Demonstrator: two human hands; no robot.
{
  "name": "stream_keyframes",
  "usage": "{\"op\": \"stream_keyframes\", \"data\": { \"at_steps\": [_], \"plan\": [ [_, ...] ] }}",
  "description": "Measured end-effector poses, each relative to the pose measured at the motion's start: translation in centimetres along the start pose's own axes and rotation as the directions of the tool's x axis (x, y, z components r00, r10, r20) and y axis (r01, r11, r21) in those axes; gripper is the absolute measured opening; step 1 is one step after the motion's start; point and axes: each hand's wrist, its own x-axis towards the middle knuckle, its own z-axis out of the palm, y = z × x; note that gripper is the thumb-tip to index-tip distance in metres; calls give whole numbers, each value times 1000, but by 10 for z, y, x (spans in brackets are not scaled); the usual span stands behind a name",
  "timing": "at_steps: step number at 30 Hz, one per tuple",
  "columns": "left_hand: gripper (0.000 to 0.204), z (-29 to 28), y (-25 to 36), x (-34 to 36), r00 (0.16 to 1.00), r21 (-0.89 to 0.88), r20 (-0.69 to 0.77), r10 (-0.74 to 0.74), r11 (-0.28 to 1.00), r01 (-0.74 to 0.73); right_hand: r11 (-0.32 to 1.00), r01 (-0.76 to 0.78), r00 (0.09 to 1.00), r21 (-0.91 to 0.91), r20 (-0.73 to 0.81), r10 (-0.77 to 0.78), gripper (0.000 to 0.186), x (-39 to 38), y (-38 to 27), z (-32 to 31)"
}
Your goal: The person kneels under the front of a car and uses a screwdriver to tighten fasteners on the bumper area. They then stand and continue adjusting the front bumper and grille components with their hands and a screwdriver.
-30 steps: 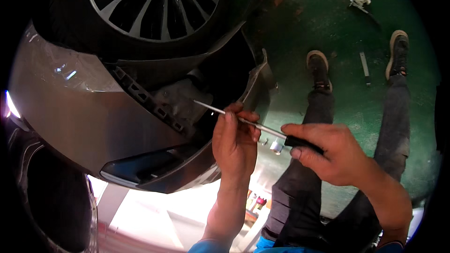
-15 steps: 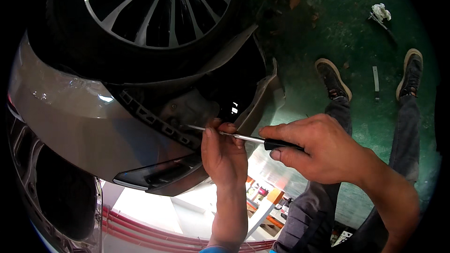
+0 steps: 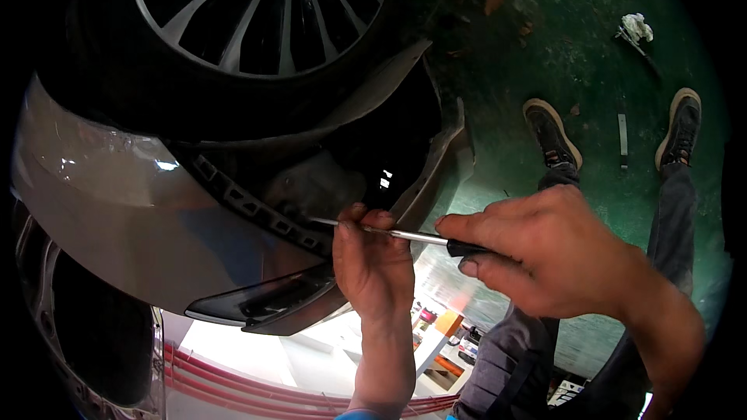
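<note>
My right hand (image 3: 545,253) is wrapped round the black handle of a screwdriver (image 3: 420,236). My left hand (image 3: 372,268) is closed at its shaft, thumb and fingertips on the metal near the thin end. The tip lies over the edge of a black slotted strip (image 3: 253,202) inside the grey car bumper (image 3: 140,225); whether it touches is unclear. Behind it a dull grey part (image 3: 307,187) sits in the dark opening, beside a bent liner edge (image 3: 397,70). A dark lamp strip (image 3: 257,295) runs along the bumper just left of my left hand.
A spoked wheel (image 3: 261,12) fills the top left. My shoes (image 3: 552,128) and legs are on the green floor (image 3: 591,54), with a flat metal strip (image 3: 622,140) and a crumpled white item (image 3: 636,29). A black-framed panel (image 3: 101,327) is at lower left.
Since a second ago both hands and the screwdriver have shifted down and left, the tip moving from the grey part to the slotted strip. The view has shifted slightly. Both grips continue.
</note>
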Motion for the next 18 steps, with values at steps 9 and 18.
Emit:
{"op": "stream_keyframes", "data": {
  "at_steps": [9,18],
  "plan": [
    [27,-2,-5,7,999,-49,46,7,999,-5,999,14,1000,-29,7,-14,35,7,0,-4],
    [25,8,4,3,999,-213,-25,-34,977,28,504,-775,625,382,583,520,39,43,-37,-36]
  ]
}}
